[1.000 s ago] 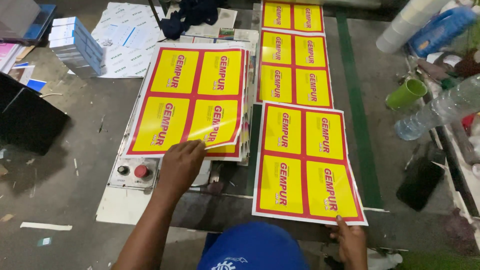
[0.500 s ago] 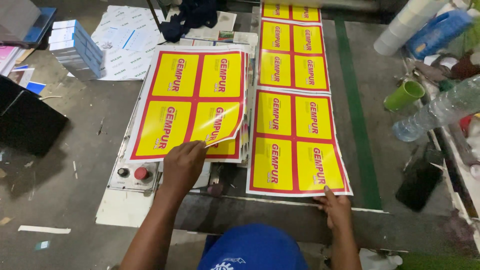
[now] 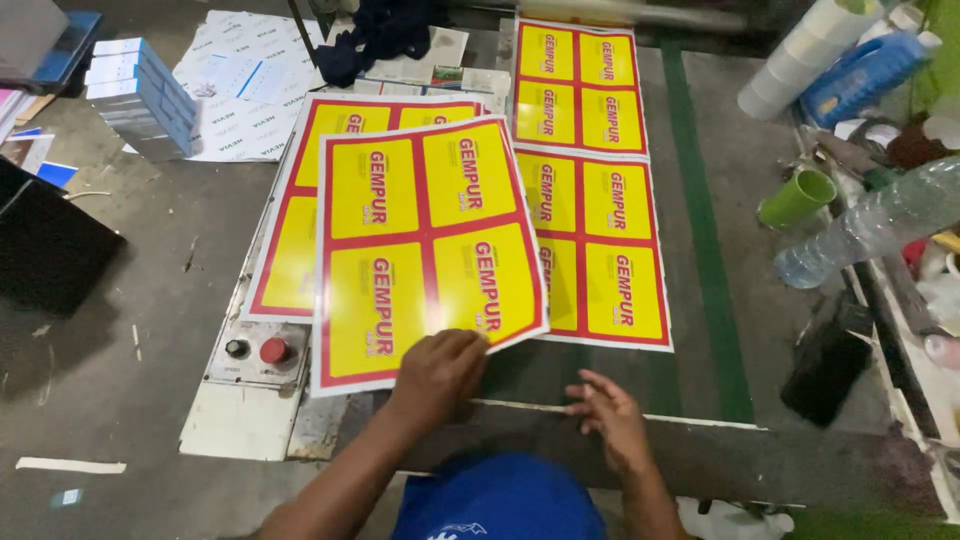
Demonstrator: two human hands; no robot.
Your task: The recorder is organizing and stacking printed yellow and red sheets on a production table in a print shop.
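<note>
My left hand (image 3: 437, 372) grips the near edge of a yellow and red printed sheet (image 3: 425, 240) and holds it lifted and tilted over the stack of like sheets (image 3: 285, 250). The lifted sheet overlaps the left edge of another printed sheet (image 3: 600, 250) that lies flat on the dark conveyor belt (image 3: 700, 200). A third sheet (image 3: 578, 85) lies farther along the belt. Just right of the left hand, my right hand (image 3: 610, 415) hovers over the belt's near edge, fingers spread and holding nothing.
A control box with a red button (image 3: 255, 352) sits below the stack. A green cup (image 3: 795, 198), a clear plastic bottle (image 3: 870, 225) and a black object (image 3: 825, 365) line the right side. Stacked boxes (image 3: 140, 95) stand far left. A blue cap (image 3: 500, 500) fills the bottom.
My left hand has lifted the top sheet off the stack and swung it right. The sheet on the belt has moved away from me, and my right hand has let go of it.
</note>
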